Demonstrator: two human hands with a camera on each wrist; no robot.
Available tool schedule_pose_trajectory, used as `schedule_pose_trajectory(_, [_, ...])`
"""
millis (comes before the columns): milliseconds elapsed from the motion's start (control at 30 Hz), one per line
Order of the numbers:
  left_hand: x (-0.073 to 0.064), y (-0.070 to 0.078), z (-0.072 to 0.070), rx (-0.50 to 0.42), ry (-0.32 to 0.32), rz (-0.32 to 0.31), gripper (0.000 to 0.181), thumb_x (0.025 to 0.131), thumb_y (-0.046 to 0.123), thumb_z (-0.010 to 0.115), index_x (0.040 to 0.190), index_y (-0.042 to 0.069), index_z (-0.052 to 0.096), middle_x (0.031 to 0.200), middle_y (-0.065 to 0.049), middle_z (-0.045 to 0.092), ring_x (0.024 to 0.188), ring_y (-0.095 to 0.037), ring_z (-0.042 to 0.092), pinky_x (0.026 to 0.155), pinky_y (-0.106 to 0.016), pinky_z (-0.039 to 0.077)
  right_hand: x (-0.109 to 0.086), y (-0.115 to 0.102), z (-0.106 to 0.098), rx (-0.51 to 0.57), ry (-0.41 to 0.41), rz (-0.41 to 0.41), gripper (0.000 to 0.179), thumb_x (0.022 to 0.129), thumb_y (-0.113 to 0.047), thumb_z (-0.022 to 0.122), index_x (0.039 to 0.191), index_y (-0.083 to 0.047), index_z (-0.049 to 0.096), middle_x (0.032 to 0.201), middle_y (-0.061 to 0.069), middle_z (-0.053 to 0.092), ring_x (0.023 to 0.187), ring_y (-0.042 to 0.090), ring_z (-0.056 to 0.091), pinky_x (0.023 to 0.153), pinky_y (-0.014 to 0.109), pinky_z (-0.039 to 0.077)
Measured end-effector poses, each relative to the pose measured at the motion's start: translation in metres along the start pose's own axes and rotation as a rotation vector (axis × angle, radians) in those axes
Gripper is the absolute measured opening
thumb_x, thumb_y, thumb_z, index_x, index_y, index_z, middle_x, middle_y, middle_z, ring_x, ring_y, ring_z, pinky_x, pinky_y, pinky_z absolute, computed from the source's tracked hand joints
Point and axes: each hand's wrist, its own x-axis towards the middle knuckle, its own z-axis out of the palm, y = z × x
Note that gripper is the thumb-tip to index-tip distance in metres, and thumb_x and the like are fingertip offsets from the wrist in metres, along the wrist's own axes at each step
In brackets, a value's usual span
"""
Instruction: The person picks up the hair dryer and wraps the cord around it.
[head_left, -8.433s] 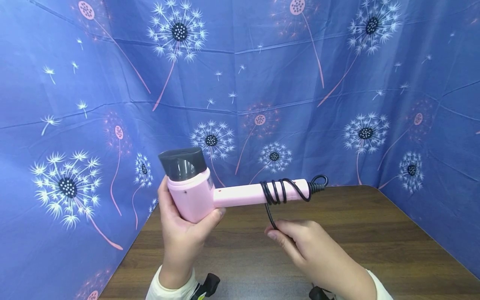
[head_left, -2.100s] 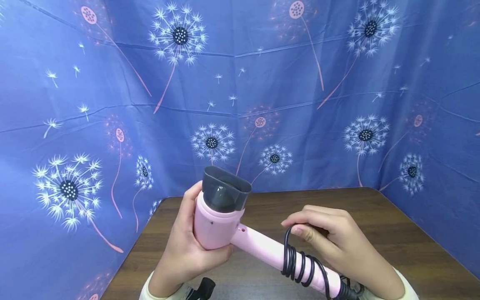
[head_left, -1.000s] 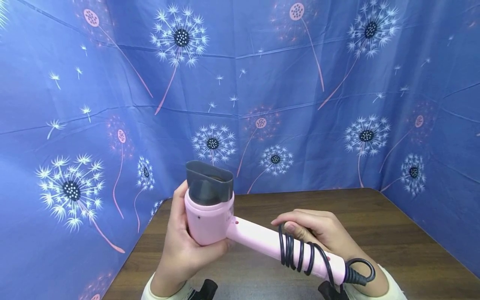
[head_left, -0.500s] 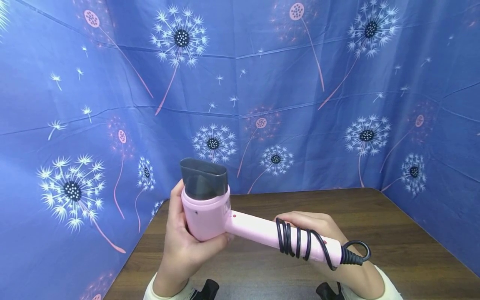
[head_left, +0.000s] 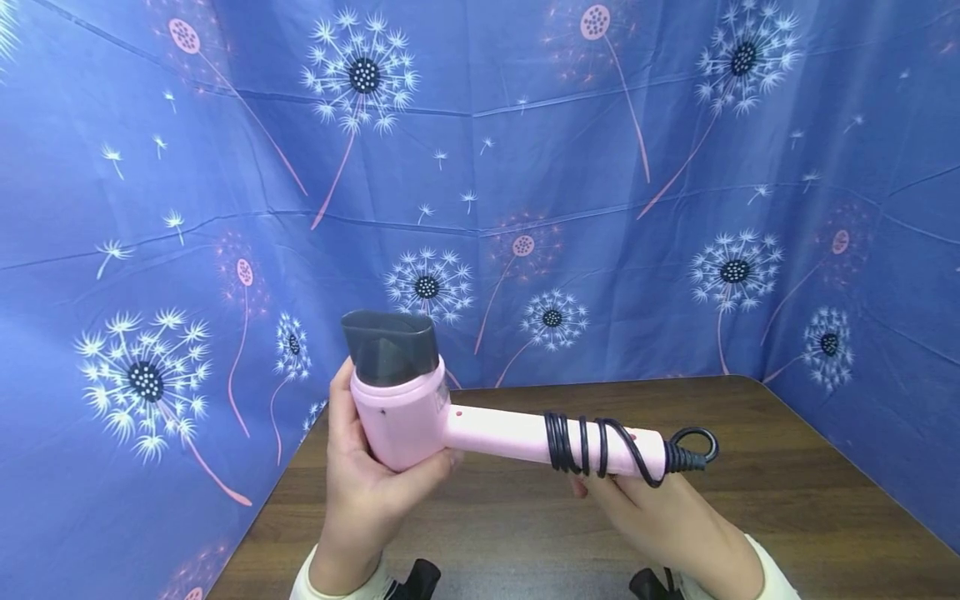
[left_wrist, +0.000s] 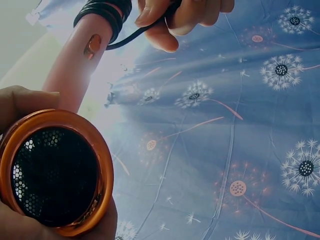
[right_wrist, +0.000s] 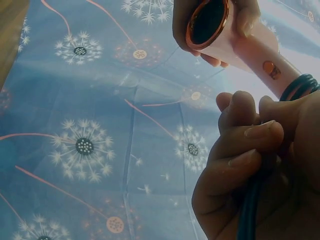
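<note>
A pink hair dryer (head_left: 401,417) with a dark nozzle (head_left: 392,348) is held up above the table, its handle pointing right. My left hand (head_left: 367,500) grips the dryer's body, thumb along its underside. Black cord (head_left: 558,442) is wound in several turns around the handle, and a stiff loop sticks out at the handle's end. Below the handle, my right hand (head_left: 660,508) pinches the cord; its fingertips are partly hidden in the head view. In the right wrist view the fingers curl round the cord (right_wrist: 250,200). A copper-rimmed mesh grille (left_wrist: 55,175) shows in the left wrist view.
A brown wooden table (head_left: 510,533) lies beneath both hands. Blue cloth (head_left: 480,167) printed with dandelions hangs behind and along both sides. Black wrist devices (head_left: 416,579) show at the lower edge.
Over the last second the dryer has shifted left and up, its handle turning nearer level. My right hand has gone from above the handle, round behind it, to below, drawing the cord.
</note>
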Motion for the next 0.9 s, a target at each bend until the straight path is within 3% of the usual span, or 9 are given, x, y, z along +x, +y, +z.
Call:
schedule_pose_trajectory(100, [0.0003,0.0000,0.0007,-0.001,0.010,-0.001,0.114,0.057,-0.020,0.085,0.156,0.001,0.032,0.130,-0.025,0.057,0.110,-0.033,0.064,0.089,-0.035,0.057,0.0013,-0.0018,0.0006,-0.067,0.005,-0.018,0.035,0.089,0.010,0.067,0.087,-0.024,0.059,0.076,-0.017,0.057,0.070,-0.006,0.048,0.063,0.009,0.041])
schedule_pose_trajectory(367, [0.0014,0.0012,0.0023,0.018,0.034,-0.001,0.114,0.056,-0.022,0.083,0.155,0.002,0.034,0.131,-0.025,0.056,0.109,-0.032,0.064,0.088,-0.034,0.058,0.0020,-0.0024,0.0014,-0.062,-0.030,0.043,0.030,0.094,0.001,0.068,0.093,-0.027,0.057,0.075,-0.019,0.053,0.068,-0.008,0.049,0.061,0.012,0.042])
schedule_pose_trajectory(500, [0.0019,0.0025,0.0033,0.024,0.049,-0.003,0.113,0.057,-0.021,0.084,0.155,0.002,0.034,0.131,-0.025,0.056,0.109,-0.033,0.063,0.088,-0.035,0.058,0.0026,-0.0043,0.0015,-0.076,-0.034,0.083,0.026,0.096,-0.003,0.068,0.097,-0.028,0.062,0.073,-0.021,0.050,0.066,-0.009,0.046,0.059,0.012,0.041])
schedule_pose_trajectory(667, [0.0019,0.0028,0.0042,0.036,0.077,-0.020,0.114,0.057,-0.022,0.084,0.156,0.005,0.034,0.133,-0.025,0.055,0.110,-0.033,0.062,0.089,-0.035,0.057,0.0040,-0.0045,0.0031,-0.105,-0.019,0.057,0.025,0.095,-0.004,0.069,0.105,-0.027,0.071,0.072,-0.021,0.048,0.065,-0.010,0.044,0.061,0.009,0.039])
schedule_pose_trajectory(900, [0.0024,0.0011,0.0038,0.060,0.102,-0.016,0.113,0.059,-0.021,0.084,0.156,0.006,0.035,0.133,-0.024,0.054,0.108,-0.033,0.062,0.087,-0.035,0.058,0.0034,-0.0029,0.0060,-0.087,-0.029,0.018,0.026,0.096,-0.001,0.066,0.112,-0.022,0.072,0.090,-0.016,0.065,0.066,-0.012,0.049,0.062,0.007,0.042])
